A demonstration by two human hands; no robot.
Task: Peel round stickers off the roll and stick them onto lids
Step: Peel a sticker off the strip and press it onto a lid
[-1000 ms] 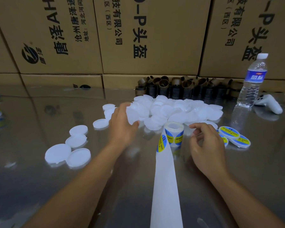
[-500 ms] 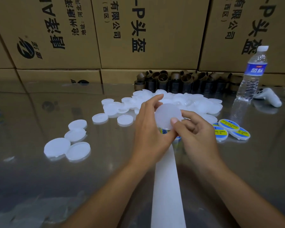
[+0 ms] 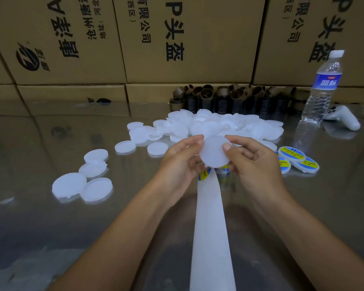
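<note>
A round white lid (image 3: pixel 213 152) is held up above the table between both hands. My left hand (image 3: pixel 180 162) pinches its left edge and my right hand (image 3: pixel 252 162) pinches its right edge. Just under the lid, a yellow and blue sticker (image 3: pixel 203 175) shows at the top of the white backing strip (image 3: pixel 211 227), which runs down toward me. The sticker roll itself is hidden behind the lid and hands. A heap of plain white lids (image 3: pixel 219 124) lies behind. Three stickered lids (image 3: pixel 294 159) lie to the right.
Several loose white lids (image 3: pixel 82 177) lie on the shiny table at left. A row of brown cardboard cores (image 3: pixel 229 99) stands at the back, before stacked cartons (image 3: pixel 187 38). A water bottle (image 3: pixel 322 89) and a white controller (image 3: pixel 345 119) are at far right.
My left hand took a lid from the heap and brought it above the roll. My right hand joined it, and both now hold the lid a little more apart than before.
</note>
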